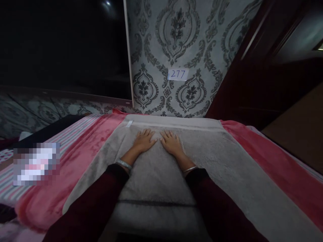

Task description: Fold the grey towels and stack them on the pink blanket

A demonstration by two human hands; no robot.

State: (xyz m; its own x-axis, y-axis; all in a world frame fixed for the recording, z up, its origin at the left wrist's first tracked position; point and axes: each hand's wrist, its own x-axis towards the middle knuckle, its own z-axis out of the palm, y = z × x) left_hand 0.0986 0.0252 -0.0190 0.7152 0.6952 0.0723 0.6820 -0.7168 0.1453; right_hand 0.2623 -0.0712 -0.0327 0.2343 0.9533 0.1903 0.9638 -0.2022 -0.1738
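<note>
On the bed, near its far edge by the wall, we find both hands laid flat on a grey towel [161, 174]. The left hand [144, 140] rests palm down with the fingers spread and extended; it grasps nothing. The right hand [171, 142] lies just beside it in the same posture, palm down, fingers loose and open, likewise holding nothing. The two hands nearly meet at the thumbs; we cannot tell whether they touch.

We note a metal bangle on each wrist: one on the left wrist [123, 164] and a thinner one on the right wrist [189, 169]. Both forearms are covered by dark red sleeves [96, 205] reaching to the wrists.

The grey towel is spread lengthwise, from the lower edge of the view to the far side of the bed. Its far end shows a paler woven band, and a small white tag [129, 123] sits at the far left corner. A dark line crosses the towel nearer to us, below the wrists.

Under the towel lies a pink blanket [83, 151], visible on both sides of it. To the left of the blanket we see a striped sheet [68, 136].

Behind the bed stands a wall with grey damask wallpaper [176, 43]. A small paper label [178, 74] marked 277 is fixed to it. A dark panel [63, 47] fills the upper left, and dark wooden furniture [264, 77] stands at the right.
</note>
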